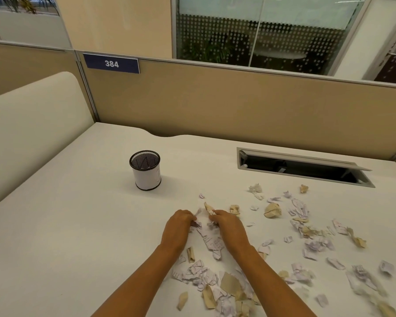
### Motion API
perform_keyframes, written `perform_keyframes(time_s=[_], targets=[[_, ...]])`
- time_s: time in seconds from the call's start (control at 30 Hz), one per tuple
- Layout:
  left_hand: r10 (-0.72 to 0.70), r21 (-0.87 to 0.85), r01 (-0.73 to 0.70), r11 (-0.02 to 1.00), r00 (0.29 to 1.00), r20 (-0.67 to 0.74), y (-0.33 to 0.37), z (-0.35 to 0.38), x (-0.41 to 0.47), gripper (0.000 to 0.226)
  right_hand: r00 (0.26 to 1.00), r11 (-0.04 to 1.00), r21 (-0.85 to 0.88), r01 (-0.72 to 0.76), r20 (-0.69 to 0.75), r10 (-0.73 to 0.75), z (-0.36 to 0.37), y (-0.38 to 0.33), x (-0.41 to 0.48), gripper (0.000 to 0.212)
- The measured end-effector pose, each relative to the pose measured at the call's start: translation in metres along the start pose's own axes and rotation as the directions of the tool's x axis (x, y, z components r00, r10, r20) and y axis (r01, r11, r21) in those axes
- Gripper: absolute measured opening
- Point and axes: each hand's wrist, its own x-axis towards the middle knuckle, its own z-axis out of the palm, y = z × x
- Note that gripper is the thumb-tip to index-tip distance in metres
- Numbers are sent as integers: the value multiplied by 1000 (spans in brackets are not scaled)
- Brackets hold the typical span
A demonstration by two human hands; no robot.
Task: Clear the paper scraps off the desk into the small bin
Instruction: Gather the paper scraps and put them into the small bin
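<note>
The small mesh bin [145,170] sat upright at left on the desk [66,225], well apart from the mess. Left hand [177,227] was pinched on white scraps, right hand [229,227] closed on a little wad, while paper scraps [306,236] littered the right side.

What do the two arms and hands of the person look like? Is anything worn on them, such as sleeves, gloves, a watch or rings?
Both forearms are bare up to the bottom edge of the picture: no sleeve shows. The left hand and the right hand wear no gloves. No watch or bracelet shows on either wrist, and I see no rings, though the fingertips are partly hidden among the paper.
</note>
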Motion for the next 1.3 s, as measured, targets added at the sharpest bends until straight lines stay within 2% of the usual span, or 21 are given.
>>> perform_keyframes(time_s=[0.07, 0.13, 0.2, 0.27, 0.43, 0.57, 0.7, 0.87, 0.93, 1.03, 1.17, 1.3], targets=[[-132, -137, 128, 982, 991, -14, 2, -4, 5, 22, 999, 999, 34, -19, -40, 21, 0, 1, 2, 24], [-239, -229, 228, 946, 971, -19, 2, -10, 12, 22, 980, 964, 215, -158, -88, 180, -4, 0, 6, 33], [-298, -297, 276, 914, 954, -31, 1, -22, 19, 19, 931, 863, 420, -282, -98, 352, -9, -1, 10, 35], [-341, -355, 303, 884, 939, -48, -1, -38, 28, 16, 895, 747, 585, -317, -76, 439, -15, -3, 14, 27], [-341, -417, 250, 874, 926, -159, -8, -91, 61, 17, 886, 498, 807, -318, 66, 458, -35, -10, 23, 24], [-357, -348, 248, 904, 887, -295, -13, -128, 92, 20, 909, 409, 869, -280, 103, 403, -46, -17, 32, 32], [-402, -184, 361, 914, 864, -304, -26, -144, 124, 18, 936, 407, 879, -247, 108, 335, -57, -25, 43, 40], [-496, 11, 504, 864, 854, -155, -35, -146, 149, 30, 958, 416, 881, -225, 123, 257, -67, -38, 59, 37], [-510, 121, 521, 845, 853, -107, -35, -144, 151, 38, 964, 428, 876, -225, 136, 229, -69, -44, 65, 30], [-509, 236, 505, 830, 859, -49, -37, -139, 154, 36, 965, 464, 851, -246, 168, 203, -72, -53, 77, 22], [-499, 235, 485, 842, 867, 0, -38, -139, 158, 36, 969, 553, 797, -244, 172, 180, -74, -72, 94, 20], [-460, 126, 460, 879, 887, -35, -38, -145, 153, 32, 984, 673, 719, -174, 92, 156, -73, -96, 116, 19]])
